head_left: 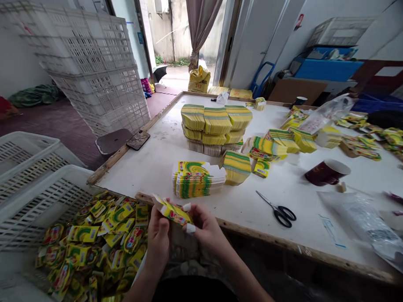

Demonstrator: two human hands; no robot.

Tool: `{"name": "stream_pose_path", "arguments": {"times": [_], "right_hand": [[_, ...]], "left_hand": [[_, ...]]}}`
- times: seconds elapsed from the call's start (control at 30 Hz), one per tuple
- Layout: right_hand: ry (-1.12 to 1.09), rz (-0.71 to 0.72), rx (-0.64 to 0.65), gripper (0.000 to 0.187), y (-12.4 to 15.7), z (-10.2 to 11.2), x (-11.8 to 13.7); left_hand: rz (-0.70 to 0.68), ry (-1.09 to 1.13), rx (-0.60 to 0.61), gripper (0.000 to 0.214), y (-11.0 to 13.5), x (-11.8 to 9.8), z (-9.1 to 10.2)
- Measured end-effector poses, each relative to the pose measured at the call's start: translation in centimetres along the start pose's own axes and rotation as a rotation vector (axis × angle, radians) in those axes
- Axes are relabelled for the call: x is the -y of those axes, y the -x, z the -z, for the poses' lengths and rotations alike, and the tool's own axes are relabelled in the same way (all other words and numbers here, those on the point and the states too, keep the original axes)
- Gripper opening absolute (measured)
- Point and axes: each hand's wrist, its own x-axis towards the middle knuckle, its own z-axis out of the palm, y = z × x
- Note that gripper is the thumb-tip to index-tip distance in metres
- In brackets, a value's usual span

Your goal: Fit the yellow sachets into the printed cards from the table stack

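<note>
Between my two hands is a small yellow and green printed carton (176, 215), held tilted just off the table's front edge. My left hand (159, 233) grips its left end, where a pale flap stands up. On the right end, my right hand (202, 226) closes finger and thumb; white wraps cover some fingertips. Just beyond lies a stack of flat cartons (195, 181) on the table. Below and left of my hands, a white crate (66, 181) holds a heap of similar yellow cartons (99, 244).
Bundled carton stacks (217, 125) stand mid-table. To the right are scissors (280, 211), a dark red mug (328, 172) lying on its side and a clear plastic bag (364, 222). A phone (138, 140) lies at the left edge. Tall stacked crates (92, 63) rise at left.
</note>
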Motion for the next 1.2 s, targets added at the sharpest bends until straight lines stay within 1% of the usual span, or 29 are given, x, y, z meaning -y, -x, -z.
{"name": "stream_pose_path", "arguments": {"times": [0.07, 0.1, 0.13, 0.17, 0.2, 0.23, 0.27, 0.3, 0.33, 0.37, 0.43, 0.47, 0.5, 0.53, 0.57, 0.6, 0.63, 0.67, 0.7, 0.77, 0.83, 0.87, 0.93, 1.0, 1.03, 1.07, 1.13, 1.2], "right_hand": [[0.061, 0.032, 0.016, 0.022, -0.1, 0.9, 0.1], [0.146, 0.066, -0.001, 0.017, 0.0, 1.4, 0.1], [0.253, 0.109, -0.027, 0.014, 0.0, 1.9, 0.1], [0.372, 0.165, -0.056, 0.013, 0.1, 2.4, 0.2], [0.497, 0.229, -0.076, 0.013, 0.2, 2.9, 0.4], [0.623, 0.296, -0.075, 0.017, 0.3, 3.4, 0.7], [0.746, 0.364, -0.055, 0.022, 0.5, 3.8, 1.1], [0.861, 0.429, -0.024, 0.027, 0.6, 4.1, 1.6], [0.962, 0.488, 0.014, 0.03, 0.8, 4.3, 2.1], [1.041, 0.536, 0.06, 0.03, 1.0, 4.3, 2.5], [1.121, 0.608, 0.147, 0.028, 1.3, 3.9, 3.1], [1.123, 0.633, 0.157, 0.029, 1.5, 3.6, 3.1], [1.096, 0.65, 0.116, 0.032, 1.7, 3.4, 3.0], [1.034, 0.655, 0.014, 0.038, 1.8, 3.1, 2.8], [0.942, 0.639, -0.122, 0.049, 1.9, 3.0, 2.4], [0.823, 0.599, -0.251, 0.06, 1.9, 2.9, 2.0], [0.683, 0.532, -0.341, 0.069, 1.9, 2.8, 1.5], [0.537, 0.441, -0.369, 0.072, 1.9, 2.7, 1.0], [0.401, 0.332, -0.339, 0.069, 1.9, 2.6, 0.6], [0.177, 0.117, -0.196, 0.058, 1.9, 2.2, 0.0], [0.009, -0.027, -0.081, 0.048, 1.9, 1.6, -0.2], [-0.049, -0.064, -0.052, 0.044, 1.8, 1.3, -0.3], [-0.137, -0.097, -0.046, 0.041, 1.7, 1.0, -0.4], [-0.178, -0.111, -0.073, 0.046, 1.5, 1.0, -0.7], [-0.18, -0.109, -0.084, 0.049, 1.5, 1.0, -0.9], [-0.168, -0.102, -0.089, 0.052, 1.4, 1.2, -1.0], [-0.072, -0.069, -0.076, 0.052, 1.5, 1.3, -1.1], [0.15, 0.018, -0.039, 0.048, 1.8, 1.4, -0.8]], "left_hand": [[0.018, -0.045, -0.022, 0.036, 0.0, 0.4, 1.0], [0.035, -0.059, -0.025, 0.028, -0.2, 0.3, 1.5], [0.051, -0.07, -0.023, 0.025, -0.5, 0.0, 2.0], [0.069, -0.074, 0.006, 0.028, -0.9, -0.6, 2.4], [0.079, -0.074, 0.058, 0.038, -1.3, -1.3, 2.9], [0.083, -0.077, 0.118, 0.052, -1.8, -2.1, 3.4], [0.087, -0.089, 0.233, 0.07, -2.2, -2.9, 3.9], [0.059, -0.122, 0.318, 0.088, -2.5, -3.8, 4.3], [0.043, -0.191, 0.407, 0.097, -2.7, -4.5, 4.4], [0.019, -0.303, 0.489, 0.1, -2.7, -5.0, 4.4], [-0.007, -0.562, 0.611, 0.096, -2.1, -5.4, 3.7], [-0.007, -0.681, 0.662, 0.091, -1.6, -5.3, 3.0], [-0.021, -0.753, 0.67, 0.079, -1.1, -5.0, 2.4], [-0.038, -0.805, 0.649, 0.067, -0.5, -4.6, 1.7], [-0.056, -0.844, 0.616, 0.059, 0.0, -4.2, 1.2], [-0.079, -0.878, 0.575, 0.055, 0.4, -3.7, 0.8], [-0.103, -0.914, 0.549, 0.056, 0.8, -3.3, 0.6], [-0.132, -0.952, 0.546, 0.062, 1.1, -2.9, 0.5], [-0.172, -0.988, 0.564, 0.068, 1.3, -2.5, 0.6], [-0.26, -1.04, 0.639, 0.08, 1.7, -2.0, 0.8], [-0.327, -1.056, 0.706, 0.086, 2.0, -1.6, 0.9], [-0.353, -1.054, 0.717, 0.086, 2.1, -1.6, 0.8], [-0.41, -1.04, 0.7, 0.082, 2.2, -1.6, 0.7], [-0.466, -1.029, 0.664, 0.073, 2.3, -1.7, 0.4], [-0.472, -1.027, 0.646, 0.068, 2.3, -1.8, 0.3], [-0.457, -1.026, 0.63, 0.064, 2.2, -1.8, 0.2], [-0.37, -1.024, 0.616, 0.06, 1.9, -1.9, 0.0], [-0.272, -1.002, 0.618, 0.064, 1.6, -1.6, 0.0]]}}
